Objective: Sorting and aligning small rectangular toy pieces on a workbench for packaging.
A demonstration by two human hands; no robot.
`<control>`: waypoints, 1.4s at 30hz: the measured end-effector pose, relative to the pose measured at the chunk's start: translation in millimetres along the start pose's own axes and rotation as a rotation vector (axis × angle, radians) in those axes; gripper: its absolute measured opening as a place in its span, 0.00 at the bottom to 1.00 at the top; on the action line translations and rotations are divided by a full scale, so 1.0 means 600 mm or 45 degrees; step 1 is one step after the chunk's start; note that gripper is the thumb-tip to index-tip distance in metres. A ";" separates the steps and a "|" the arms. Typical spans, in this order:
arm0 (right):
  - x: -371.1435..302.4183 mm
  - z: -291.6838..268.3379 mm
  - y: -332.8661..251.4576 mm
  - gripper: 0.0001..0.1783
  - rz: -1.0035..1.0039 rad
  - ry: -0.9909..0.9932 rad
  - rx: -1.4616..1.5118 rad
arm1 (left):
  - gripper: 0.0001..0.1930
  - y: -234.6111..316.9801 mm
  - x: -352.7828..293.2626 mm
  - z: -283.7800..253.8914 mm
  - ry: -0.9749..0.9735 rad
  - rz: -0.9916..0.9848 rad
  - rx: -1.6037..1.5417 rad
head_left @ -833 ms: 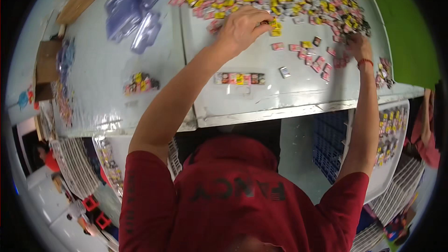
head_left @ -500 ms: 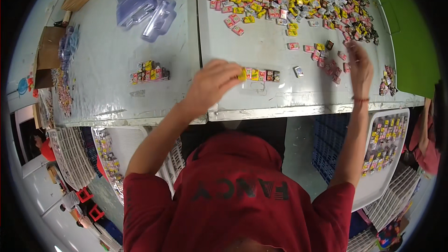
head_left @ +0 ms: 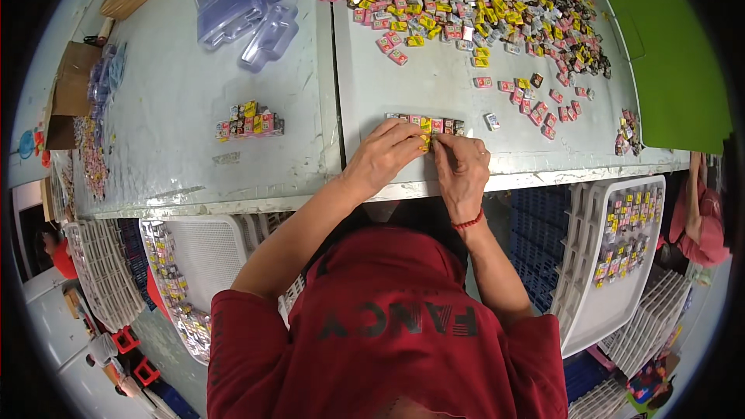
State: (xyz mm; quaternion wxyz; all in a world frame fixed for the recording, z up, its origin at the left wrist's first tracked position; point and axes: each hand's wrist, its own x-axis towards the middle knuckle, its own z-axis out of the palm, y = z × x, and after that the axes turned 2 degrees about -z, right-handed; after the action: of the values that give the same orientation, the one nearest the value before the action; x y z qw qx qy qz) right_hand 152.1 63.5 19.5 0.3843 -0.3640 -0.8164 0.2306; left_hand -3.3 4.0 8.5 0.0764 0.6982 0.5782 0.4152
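Note:
A row of tiny boxes [head_left: 448,126], pink, yellow and dark, lies on the table in front of me. At its near side my left hand [head_left: 383,157] is closed, its fingertips on a small yellow box [head_left: 425,142]. My right hand [head_left: 464,171] meets it there, thumb and fingers pinched beside that yellow box; whatever they hold is hidden. A single white box [head_left: 492,121] lies just right of the row. Farther right, loose pink boxes [head_left: 535,111] are scattered. To the left stands a small stacked group of boxes [head_left: 250,122].
A big heap of mixed tiny boxes [head_left: 481,0] covers the far right. Clear plastic trays [head_left: 233,4] pile at the far left. White crates with packed boxes flank me, one on the right [head_left: 570,318]. Another person's arm [head_left: 693,194] shows at the right edge.
My right hand has come from the loose boxes at the right back to the row, beside my left hand. The left hand has moved slightly right and nearer, onto the row's near side.

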 end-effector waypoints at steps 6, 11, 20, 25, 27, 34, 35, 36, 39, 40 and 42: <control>-0.007 0.005 0.005 0.10 -0.038 0.062 -0.169 | 0.11 0.000 -0.005 0.009 0.144 0.012 -0.017; -0.007 0.000 0.000 0.12 -0.113 -0.008 -0.227 | 0.12 0.002 -0.006 0.006 0.102 0.040 0.057; 0.006 -0.009 0.002 0.12 -0.128 -0.118 -0.255 | 0.15 0.010 -0.008 0.008 0.059 -0.031 0.178; 0.000 -0.004 0.002 0.13 -0.093 -0.078 -0.207 | 0.14 0.012 -0.003 0.011 0.088 0.002 0.126; 0.001 -0.005 0.001 0.13 -0.082 -0.085 -0.193 | 0.13 0.005 -0.008 0.006 0.072 0.031 0.115; -0.002 -0.005 0.003 0.12 -0.137 -0.094 -0.228 | 0.11 0.005 -0.011 0.005 0.083 0.044 0.087; -0.003 -0.006 0.004 0.12 -0.155 -0.079 -0.225 | 0.11 0.005 -0.011 0.005 0.084 0.045 0.084; -0.002 -0.008 0.004 0.12 -0.155 -0.079 -0.228 | 0.10 0.005 -0.010 0.004 0.075 0.039 0.065; -0.001 -0.014 0.002 0.12 -0.200 -0.114 -0.294 | 0.10 0.007 -0.010 0.003 0.064 0.041 0.057; -0.001 -0.015 0.002 0.12 -0.213 -0.125 -0.306 | 0.10 0.007 -0.010 0.002 0.060 0.051 0.069; 0.001 -0.017 0.002 0.12 -0.227 -0.138 -0.320 | 0.10 0.005 -0.011 0.004 0.056 0.058 0.069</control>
State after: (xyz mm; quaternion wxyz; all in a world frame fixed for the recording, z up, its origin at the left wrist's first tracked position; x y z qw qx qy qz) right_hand 160.6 65.4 25.2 0.3102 -0.3224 -0.8874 0.1110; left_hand 0.7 -1.7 5.6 0.0352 0.7036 0.5748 0.4163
